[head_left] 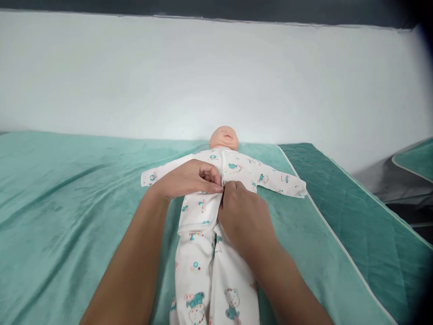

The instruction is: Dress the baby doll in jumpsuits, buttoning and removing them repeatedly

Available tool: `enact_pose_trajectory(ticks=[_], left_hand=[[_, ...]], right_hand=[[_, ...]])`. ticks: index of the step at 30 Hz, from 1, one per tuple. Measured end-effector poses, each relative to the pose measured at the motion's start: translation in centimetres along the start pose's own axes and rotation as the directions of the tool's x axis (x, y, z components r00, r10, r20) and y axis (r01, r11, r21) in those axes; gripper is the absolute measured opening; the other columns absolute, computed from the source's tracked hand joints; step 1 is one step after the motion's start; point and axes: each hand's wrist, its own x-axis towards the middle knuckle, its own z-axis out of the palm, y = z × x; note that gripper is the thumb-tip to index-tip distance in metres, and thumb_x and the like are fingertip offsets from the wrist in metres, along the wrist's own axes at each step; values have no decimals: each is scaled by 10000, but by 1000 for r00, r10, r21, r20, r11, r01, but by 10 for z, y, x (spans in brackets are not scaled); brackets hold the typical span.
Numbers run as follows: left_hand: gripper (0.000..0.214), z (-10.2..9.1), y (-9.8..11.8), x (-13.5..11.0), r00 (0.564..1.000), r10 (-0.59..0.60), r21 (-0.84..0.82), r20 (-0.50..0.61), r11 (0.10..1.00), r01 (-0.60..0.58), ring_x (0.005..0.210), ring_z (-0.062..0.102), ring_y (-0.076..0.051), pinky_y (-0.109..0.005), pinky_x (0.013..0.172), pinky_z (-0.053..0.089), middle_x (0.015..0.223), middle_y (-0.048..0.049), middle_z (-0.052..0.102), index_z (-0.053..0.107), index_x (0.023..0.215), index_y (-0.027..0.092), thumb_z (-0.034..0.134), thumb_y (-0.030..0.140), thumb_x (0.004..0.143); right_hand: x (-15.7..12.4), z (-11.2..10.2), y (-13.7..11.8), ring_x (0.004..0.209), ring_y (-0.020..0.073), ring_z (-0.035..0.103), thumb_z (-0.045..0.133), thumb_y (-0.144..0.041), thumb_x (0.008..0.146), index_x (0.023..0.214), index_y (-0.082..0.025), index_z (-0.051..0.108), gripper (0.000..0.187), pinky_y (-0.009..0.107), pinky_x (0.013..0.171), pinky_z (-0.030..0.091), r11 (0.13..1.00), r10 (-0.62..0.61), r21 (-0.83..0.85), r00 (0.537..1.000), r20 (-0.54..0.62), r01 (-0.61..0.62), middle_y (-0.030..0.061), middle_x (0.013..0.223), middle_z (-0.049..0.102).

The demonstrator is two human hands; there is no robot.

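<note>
A baby doll lies on its back, head away from me. It wears a white printed long-sleeved shirt and matching white printed trousers. My left hand pinches the shirt's front edge near the middle of the chest, thumb and forefinger together. Right beside it, my right hand is closed on the other front edge, its fingertips mostly hidden by the back of the hand. The two hands meet at the front opening. Below them the shirt's lower edges hang apart.
A light green blanket with some creases lies under the doll. On the right, a darker green quilted cover shows beyond its pale border. A white wall stands behind, and another green-covered surface is at far right.
</note>
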Motion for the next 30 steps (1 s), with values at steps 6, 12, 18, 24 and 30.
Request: enact_pose_trajectory(ticks=[6, 12, 18, 24, 30], left_hand=[[178, -1, -1, 1, 999, 24, -33, 27, 999, -23, 696, 533, -86, -209, 624, 414, 740, 14, 627, 669, 782, 169, 744, 330, 768], [158, 1, 3, 2, 998, 19, -67, 63, 998, -14, 623, 560, -90, -210, 583, 435, 659, 12, 632, 672, 784, 162, 751, 297, 764], [119, 1, 2, 1, 995, 27, -160, 97, 987, -11, 626, 625, -112, -225, 612, 492, 628, 3, 662, 670, 787, 157, 752, 240, 762], [115, -2, -7, 2, 989, 89, -274, 121, 960, -53, 639, 649, -109, -237, 640, 521, 684, -12, 693, 680, 837, 138, 745, 207, 772], [135, -2, -9, 1, 976, 132, -294, 174, 953, -76, 612, 635, -102, -237, 604, 519, 747, -33, 711, 627, 818, 139, 737, 210, 783]], right_hand=[[10, -4, 29, 584, 133, 422, 485, -223, 862, 660, -203, 448, 206, 287, 541, 239, 931, -107, 350, 994, -4, 101, -16, 647, 543], [17, -12, 54, 566, 102, 443, 499, -317, 892, 661, -202, 459, 262, 242, 544, 323, 553, -229, 831, 951, 208, -48, -52, 578, 515], [19, -6, 50, 539, 101, 434, 545, -353, 889, 680, -196, 519, 262, 247, 524, 320, 399, -242, 911, 946, 215, -105, -41, 566, 527], [18, -4, 48, 529, 99, 440, 547, -408, 907, 663, -187, 552, 329, 254, 523, 323, 391, -240, 913, 945, 221, -114, -26, 574, 530], [21, -4, 51, 521, 107, 493, 558, -441, 907, 680, -181, 600, 347, 255, 514, 341, 361, -249, 921, 937, 247, -146, -5, 601, 561]])
